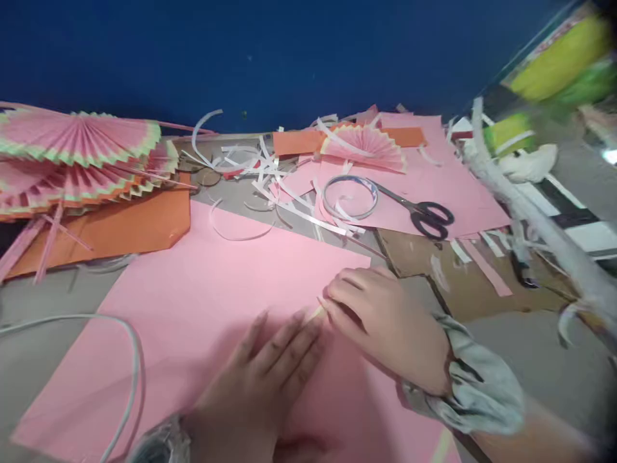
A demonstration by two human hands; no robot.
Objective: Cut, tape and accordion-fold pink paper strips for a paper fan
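Observation:
A large pink paper sheet (pixel 193 302) lies flat in front of me. My left hand (pixel 263 379) rests on it with fingers stretched out flat, pressing the paper down. My right hand (pixel 385 325) sits just to its right, fingers curled and pinched at a small pale strip (pixel 318 313) near the sheet's right side. The fingertips of both hands nearly touch. What exactly the right fingers hold is partly hidden.
Black-handled scissors (pixel 424 215) and a tape ring (pixel 349 196) lie on more pink paper behind. Folded pink paper fans (pixel 72 154) are stacked at far left over orange paper (pixel 110 231). White paper trimmings (pixel 260 170) litter the back. A white cable (pixel 125 341) curves at left.

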